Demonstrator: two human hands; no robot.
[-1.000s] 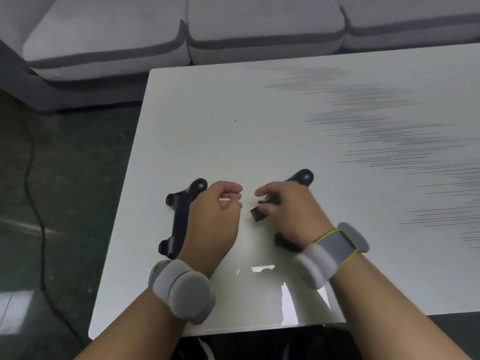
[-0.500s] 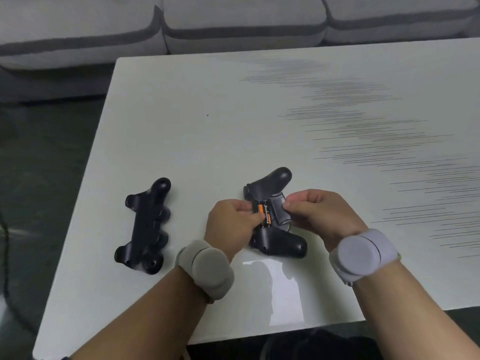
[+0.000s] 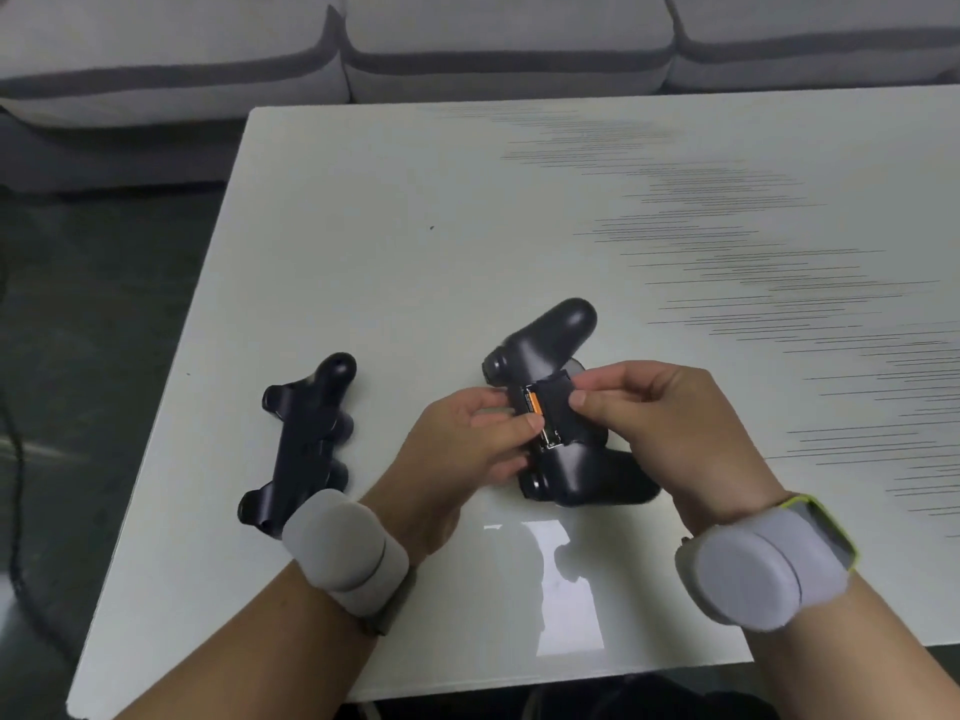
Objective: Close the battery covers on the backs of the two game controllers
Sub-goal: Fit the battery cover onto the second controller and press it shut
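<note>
Two black game controllers lie back-up on the white table (image 3: 467, 210). The right controller (image 3: 561, 459) sits between my hands, and an orange battery shows in its partly uncovered bay. My right hand (image 3: 670, 423) pinches the black battery cover (image 3: 558, 407) over that bay. My left hand (image 3: 467, 444) grips the right controller's left side, thumb at the bay's edge. The left controller (image 3: 306, 439) lies alone beside my left wrist, untouched; whether its cover is on I cannot tell.
A grey sofa (image 3: 467, 44) runs along the table's far edge. Dark floor with a cable (image 3: 13, 459) lies left of the table. Grey bands wrap both wrists. The table's near edge is just below my forearms.
The view shifted, so both controllers sit further right and closer. My right hand has slid the cover further over the battery bay, so less of the battery shows.
</note>
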